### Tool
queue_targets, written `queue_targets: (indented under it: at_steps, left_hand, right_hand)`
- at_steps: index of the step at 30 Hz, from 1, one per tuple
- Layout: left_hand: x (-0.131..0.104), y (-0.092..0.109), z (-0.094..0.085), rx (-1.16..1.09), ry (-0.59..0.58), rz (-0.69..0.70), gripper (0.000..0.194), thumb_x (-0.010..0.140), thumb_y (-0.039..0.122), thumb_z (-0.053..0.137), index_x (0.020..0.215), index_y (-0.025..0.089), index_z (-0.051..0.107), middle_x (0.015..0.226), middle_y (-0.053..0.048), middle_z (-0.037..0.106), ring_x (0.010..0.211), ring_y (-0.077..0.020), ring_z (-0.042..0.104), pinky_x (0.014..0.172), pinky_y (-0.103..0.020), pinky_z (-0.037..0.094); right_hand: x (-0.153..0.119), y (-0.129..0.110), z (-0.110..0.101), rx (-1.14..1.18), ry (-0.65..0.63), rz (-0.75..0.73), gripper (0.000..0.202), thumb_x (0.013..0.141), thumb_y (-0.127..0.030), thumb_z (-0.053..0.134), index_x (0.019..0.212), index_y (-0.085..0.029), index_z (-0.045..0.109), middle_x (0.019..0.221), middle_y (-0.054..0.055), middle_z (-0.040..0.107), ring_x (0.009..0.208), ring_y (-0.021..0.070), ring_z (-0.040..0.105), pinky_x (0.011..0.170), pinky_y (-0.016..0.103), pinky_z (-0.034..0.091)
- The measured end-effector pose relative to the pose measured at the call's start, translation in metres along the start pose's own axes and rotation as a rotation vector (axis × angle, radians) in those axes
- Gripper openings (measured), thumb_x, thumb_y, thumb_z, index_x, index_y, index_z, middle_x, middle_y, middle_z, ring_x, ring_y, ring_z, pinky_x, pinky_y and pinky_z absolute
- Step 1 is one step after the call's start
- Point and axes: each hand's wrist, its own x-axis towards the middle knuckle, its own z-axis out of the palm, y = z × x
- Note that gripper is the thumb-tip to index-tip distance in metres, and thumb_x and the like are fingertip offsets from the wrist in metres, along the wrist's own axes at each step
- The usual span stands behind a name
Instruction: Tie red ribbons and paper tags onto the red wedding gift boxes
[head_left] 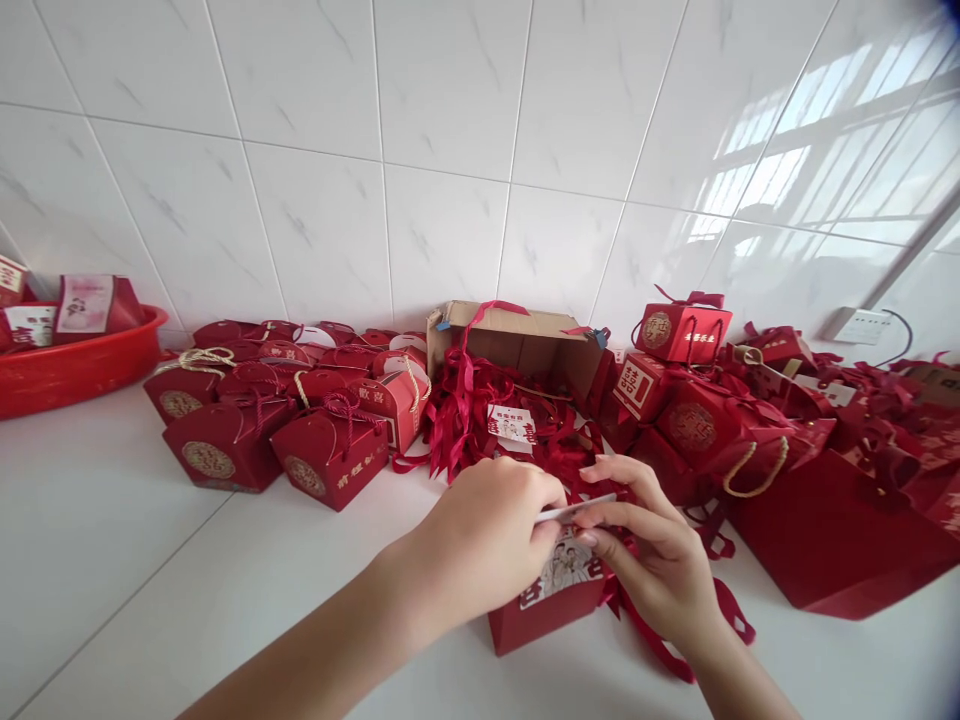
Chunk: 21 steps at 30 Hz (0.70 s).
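Note:
A red gift box (pixel 536 622) with a printed white label (pixel 568 572) stands on the white surface below both hands. My left hand (pixel 491 530) is closed on one end of a thin white card (pixel 576 508) above the box. The thumb and a finger of my right hand (pixel 652 550) pinch the card's other end, with the upper fingers spread. The hands hide the top of the box. Red ribbon (pixel 652 640) trails on the surface to the right of the box.
Behind the hands, an open cardboard box (pixel 517 350) spills red ribbons (pixel 450 410). Rows of red gift boxes (pixel 225 450) stand at left, with a red basin (pixel 82 360) beyond. Piled red boxes (pixel 686 420) and a large red bag (pixel 832 530) lie at right, near a white socket (pixel 859 325).

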Motion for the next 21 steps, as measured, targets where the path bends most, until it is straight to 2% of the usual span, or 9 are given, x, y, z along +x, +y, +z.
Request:
queue_targets:
  at_steps: [7, 10, 12, 15, 18, 21]
  left_hand:
    - [-0.001, 0.002, 0.001, -0.003, -0.004, -0.002, 0.023, 0.084, 0.015, 0.048, 0.069, 0.018, 0.064, 0.069, -0.001, 0.068, 0.062, -0.0142, 0.056, 0.055, -0.026, 0.032]
    - [-0.002, 0.003, 0.001, 0.01, 0.001, 0.002, 0.022, 0.085, 0.017, 0.05, 0.067, 0.018, 0.061, 0.067, 0.0, 0.065, 0.061, -0.0134, 0.055, 0.053, -0.026, 0.029]
    - [-0.003, 0.003, -0.001, 0.013, -0.003, 0.001, 0.023, 0.087, 0.021, 0.051, 0.066, 0.018, 0.06, 0.067, 0.0, 0.065, 0.061, -0.0131, 0.054, 0.053, -0.026, 0.028]
    - [-0.003, 0.005, -0.003, -0.007, -0.021, -0.015, 0.02, 0.088, 0.025, 0.053, 0.072, 0.019, 0.064, 0.07, 0.001, 0.066, 0.062, -0.013, 0.055, 0.053, -0.026, 0.028]
    - [-0.003, 0.005, -0.005, -0.026, -0.038, -0.027, 0.019, 0.087, 0.028, 0.054, 0.074, 0.02, 0.065, 0.072, 0.001, 0.066, 0.062, -0.013, 0.055, 0.054, -0.026, 0.029]
    - [-0.002, 0.005, -0.005, -0.018, -0.043, -0.035, 0.019, 0.087, 0.027, 0.054, 0.072, 0.02, 0.064, 0.071, 0.001, 0.065, 0.064, -0.0132, 0.054, 0.054, -0.026, 0.029]
  right_hand:
    - [-0.001, 0.005, -0.003, 0.02, -0.043, -0.021, 0.017, 0.086, -0.013, 0.062, 0.092, -0.029, 0.069, 0.115, 0.006, 0.058, 0.115, 0.0241, 0.049, 0.098, 0.042, 0.044]
    - [-0.004, 0.007, 0.001, 0.096, 0.019, 0.07, 0.013, 0.086, -0.016, 0.064, 0.091, -0.028, 0.063, 0.115, 0.005, 0.056, 0.114, 0.0228, 0.051, 0.095, 0.039, 0.045]
    - [-0.007, 0.006, 0.007, 0.143, 0.118, 0.181, 0.02, 0.083, -0.021, 0.069, 0.098, -0.028, 0.057, 0.119, 0.006, 0.053, 0.117, 0.0234, 0.049, 0.096, 0.039, 0.044]
    - [-0.012, 0.001, 0.014, 0.17, 0.235, 0.427, 0.051, 0.075, -0.035, 0.075, 0.117, -0.028, 0.047, 0.127, 0.009, 0.048, 0.122, 0.0263, 0.046, 0.097, 0.041, 0.044]
    - [-0.013, -0.007, 0.017, 0.274, 0.18, 0.7, 0.071, 0.074, -0.048, 0.073, 0.129, -0.027, 0.034, 0.124, 0.011, 0.05, 0.111, 0.0264, 0.054, 0.09, 0.041, 0.048]
    - [-0.013, -0.011, 0.018, 0.412, 0.098, 0.849, 0.075, 0.075, -0.054, 0.07, 0.131, -0.024, 0.031, 0.111, 0.009, 0.056, 0.095, 0.0239, 0.061, 0.082, 0.038, 0.051]
